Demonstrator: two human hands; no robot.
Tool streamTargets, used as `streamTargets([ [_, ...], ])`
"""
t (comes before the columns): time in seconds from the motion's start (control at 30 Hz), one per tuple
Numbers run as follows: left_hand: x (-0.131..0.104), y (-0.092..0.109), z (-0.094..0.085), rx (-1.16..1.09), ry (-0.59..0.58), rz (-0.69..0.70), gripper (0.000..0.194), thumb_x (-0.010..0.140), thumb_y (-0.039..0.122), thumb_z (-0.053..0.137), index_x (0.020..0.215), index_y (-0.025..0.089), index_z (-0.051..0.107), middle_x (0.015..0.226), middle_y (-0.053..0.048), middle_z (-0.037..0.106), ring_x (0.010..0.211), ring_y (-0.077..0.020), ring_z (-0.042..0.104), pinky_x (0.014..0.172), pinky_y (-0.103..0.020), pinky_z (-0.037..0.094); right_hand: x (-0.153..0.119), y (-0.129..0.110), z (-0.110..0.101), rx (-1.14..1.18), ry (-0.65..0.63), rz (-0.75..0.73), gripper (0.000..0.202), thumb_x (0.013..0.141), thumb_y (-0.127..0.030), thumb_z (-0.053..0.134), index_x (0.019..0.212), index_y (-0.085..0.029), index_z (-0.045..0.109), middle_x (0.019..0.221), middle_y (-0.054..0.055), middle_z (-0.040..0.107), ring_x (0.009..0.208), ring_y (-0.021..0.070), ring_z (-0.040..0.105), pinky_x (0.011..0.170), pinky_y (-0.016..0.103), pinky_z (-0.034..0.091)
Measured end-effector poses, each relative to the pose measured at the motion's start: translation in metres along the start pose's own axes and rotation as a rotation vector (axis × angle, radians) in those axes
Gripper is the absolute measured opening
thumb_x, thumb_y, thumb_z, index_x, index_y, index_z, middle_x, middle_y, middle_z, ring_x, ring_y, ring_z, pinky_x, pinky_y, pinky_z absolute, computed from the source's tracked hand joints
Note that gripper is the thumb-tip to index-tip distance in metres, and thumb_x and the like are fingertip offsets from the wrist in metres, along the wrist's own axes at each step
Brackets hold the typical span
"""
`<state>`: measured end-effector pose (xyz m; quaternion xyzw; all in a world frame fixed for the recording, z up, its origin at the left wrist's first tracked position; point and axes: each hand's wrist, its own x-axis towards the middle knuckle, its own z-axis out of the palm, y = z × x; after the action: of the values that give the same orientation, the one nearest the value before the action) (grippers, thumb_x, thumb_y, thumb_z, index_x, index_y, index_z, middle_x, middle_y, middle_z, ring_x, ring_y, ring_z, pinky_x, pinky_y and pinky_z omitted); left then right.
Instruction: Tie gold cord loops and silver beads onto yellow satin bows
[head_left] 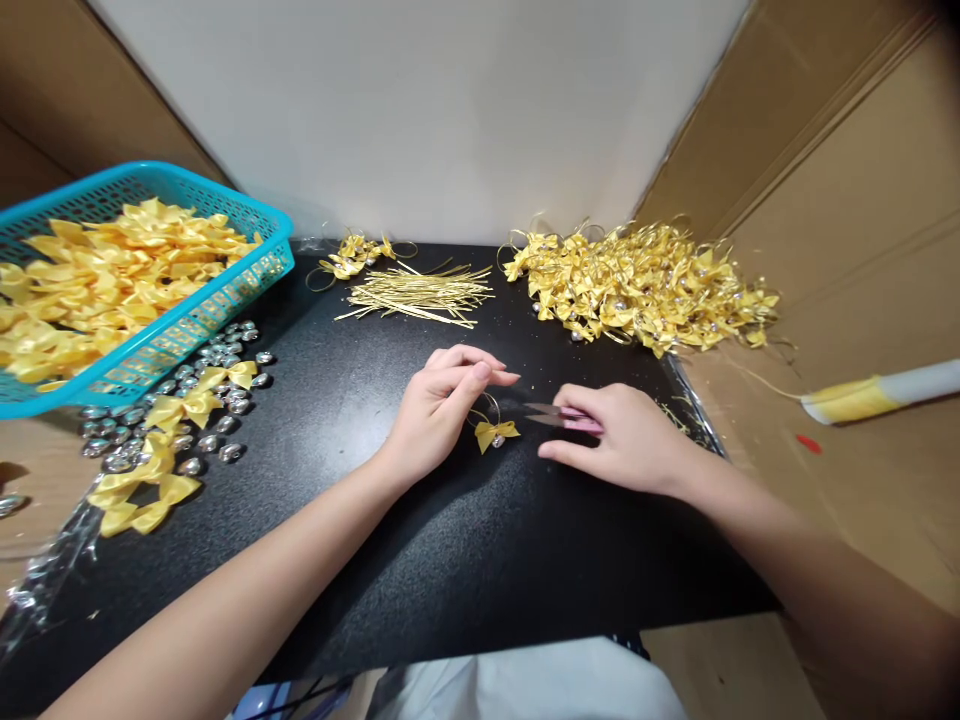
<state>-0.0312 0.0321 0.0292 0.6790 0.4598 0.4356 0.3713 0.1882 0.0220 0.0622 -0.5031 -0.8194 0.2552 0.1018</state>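
Near the middle of the black tabletop, my left hand [450, 400] pinches the gold cord loop of a small yellow bow [495, 433]. A silver jingle bell [498, 441] hangs at the bow's middle. Just to the right, my right hand [619, 435] is closed on small pink-handled scissors [581, 420]. Their blades are spread and point left at the loop, a short way from my left fingertips. Behind my hands lies a bundle of cut gold cords [420, 293]. My fingers partly hide the loop's top.
A blue basket [289, 235] of yellow bows stands at left. Silver bells [229, 425] and loose bows [150, 490] lie beside it. Finished-looking looped bows form a large pile [637, 285] at back right and a small cluster [356, 255] at the back. A white and yellow tube [877, 393] lies far right.
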Motion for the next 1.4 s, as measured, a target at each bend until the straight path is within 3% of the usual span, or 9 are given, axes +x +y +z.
streamTargets([
  [0.23,-0.006,0.007,0.009,-0.086,-0.058,-0.004,0.040,0.093,0.050,0.045,0.097,0.025,0.077,0.103,-0.006,0.069,0.103,-0.0207,0.057,0.100,-0.040,0.039,-0.002,-0.017,0.039,0.390,0.340,-0.058,0.026,0.078,-0.042,0.070,0.081,-0.016,0.070,0.052,-0.005,0.047,0.047,0.0067,0.035,0.047,0.021,0.028],
  [0.4,-0.013,0.007,0.010,-0.069,-0.142,0.058,0.038,0.095,0.047,0.044,0.102,0.027,0.076,0.105,-0.006,0.068,0.101,-0.0198,0.057,0.096,-0.037,0.041,-0.008,-0.023,0.043,0.448,0.350,-0.060,0.025,0.086,-0.032,0.060,0.069,-0.014,0.065,0.053,-0.005,0.044,0.048,0.0065,0.034,0.049,0.021,0.029],
  [0.63,-0.014,0.014,0.012,0.122,-0.277,0.248,0.022,0.085,0.038,0.066,0.070,0.023,0.075,0.093,-0.004,0.064,0.092,-0.0169,0.053,0.088,-0.032,0.041,-0.047,-0.005,0.033,0.326,0.337,-0.046,0.026,0.088,-0.032,0.058,0.069,-0.015,0.065,0.052,-0.004,0.047,0.047,0.0062,0.037,0.047,0.019,0.031],
  [0.77,-0.012,0.016,0.014,0.069,-0.366,0.181,0.029,0.086,0.042,0.063,0.069,0.022,0.075,0.094,-0.005,0.055,0.090,-0.0162,0.051,0.089,-0.032,0.042,-0.075,0.025,0.024,0.216,0.362,0.043,0.024,0.088,-0.033,0.056,0.073,-0.018,0.066,0.057,-0.001,0.058,0.048,0.0089,0.048,0.048,0.020,0.037],
  [0.87,-0.009,0.014,0.015,0.065,-0.380,0.170,0.029,0.085,0.044,0.063,0.070,0.023,0.075,0.096,-0.005,0.053,0.092,-0.0167,0.049,0.090,-0.033,0.041,-0.106,0.068,0.008,0.018,0.503,0.280,0.023,0.088,-0.039,0.055,0.088,-0.019,0.067,0.069,0.004,0.067,0.059,0.0156,0.061,0.055,0.024,0.045],
  [0.93,-0.007,0.014,0.017,0.081,-0.388,0.179,0.027,0.085,0.044,0.063,0.071,0.024,0.075,0.097,-0.005,0.053,0.093,-0.0171,0.049,0.090,-0.033,0.040,-0.128,0.099,-0.002,-0.172,0.514,0.449,0.032,0.087,-0.043,0.055,0.107,-0.020,0.063,0.082,0.008,0.071,0.073,0.0223,0.068,0.061,0.029,0.048],
  [1.03,-0.003,0.014,0.023,0.092,-0.399,0.192,0.024,0.085,0.042,0.064,0.072,0.025,0.075,0.097,-0.004,0.053,0.095,-0.0174,0.049,0.089,-0.032,0.040,-0.153,0.133,-0.007,-0.331,0.485,0.611,0.033,0.089,-0.043,0.048,0.107,-0.018,0.060,0.090,0.012,0.071,0.077,0.0263,0.068,0.062,0.033,0.048],
  [1.23,-0.001,0.018,0.038,0.107,-0.427,0.218,0.019,0.086,0.037,0.065,0.075,0.025,0.075,0.098,-0.003,0.054,0.096,-0.0171,0.047,0.090,-0.032,0.038,-0.161,0.159,0.003,-0.393,0.626,0.321,0.031,0.089,-0.045,0.049,0.095,-0.017,0.063,0.098,0.015,0.064,0.100,0.0292,0.059,0.086,0.042,0.046],
  [1.4,-0.002,0.024,0.048,0.111,-0.428,0.192,0.016,0.086,0.036,0.064,0.078,0.027,0.075,0.099,-0.003,0.055,0.095,-0.0169,0.047,0.089,-0.032,0.037,-0.154,0.144,0.000,-0.419,0.705,0.348,0.031,0.088,-0.042,0.053,0.102,-0.017,0.067,0.106,0.015,0.062,0.106,0.0307,0.056,0.093,0.048,0.041],
])
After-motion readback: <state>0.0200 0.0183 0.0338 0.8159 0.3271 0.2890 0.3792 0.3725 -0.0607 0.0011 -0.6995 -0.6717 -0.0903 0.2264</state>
